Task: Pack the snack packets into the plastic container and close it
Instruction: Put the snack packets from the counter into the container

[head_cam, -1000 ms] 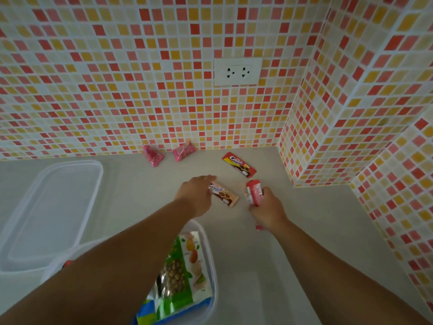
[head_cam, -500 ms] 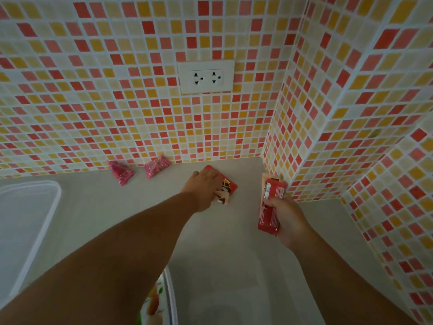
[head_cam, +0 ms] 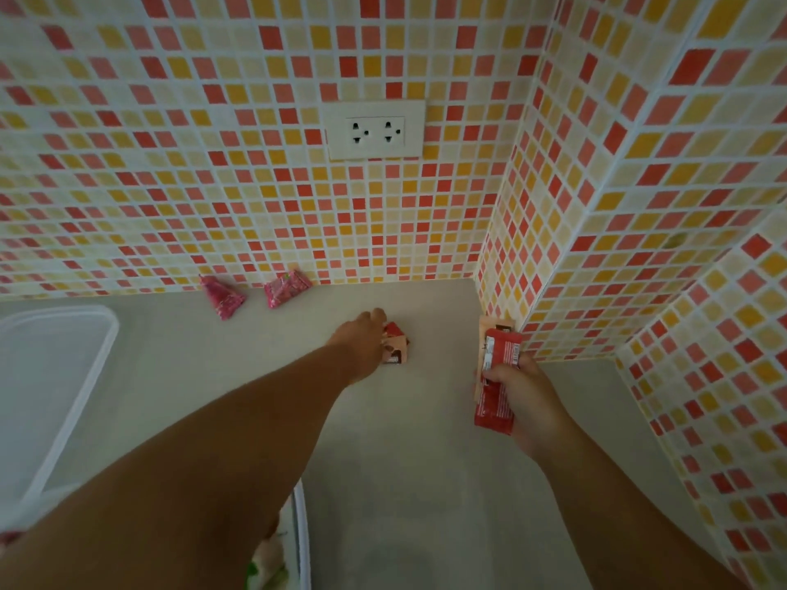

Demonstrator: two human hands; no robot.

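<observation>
My left hand (head_cam: 360,339) reaches far out over the counter, and its fingers close over a small tan packet (head_cam: 395,350) and a red packet (head_cam: 394,330) beneath it. My right hand (head_cam: 526,400) grips a long red snack packet (head_cam: 498,383) upright, with a tan packet (head_cam: 489,327) held behind it, close to the tiled corner. Two pink packets (head_cam: 223,298) (head_cam: 286,287) lie by the back wall. At the bottom edge only the clear plastic container's rim (head_cam: 301,534) shows, with a packet (head_cam: 266,559) inside. My left arm hides the remainder of the container.
The clear container lid (head_cam: 59,376) lies flat on the grey counter (head_cam: 426,462) at the left. Mosaic-tiled walls close off the back and right, with a jutting tiled corner (head_cam: 566,291) near my right hand. A white wall socket (head_cam: 374,129) sits above the counter.
The view has tilted up and forward, so the container has dropped almost out of sight. My left hand went from the tan packet to the red one. My right hand lifted its red packet.
</observation>
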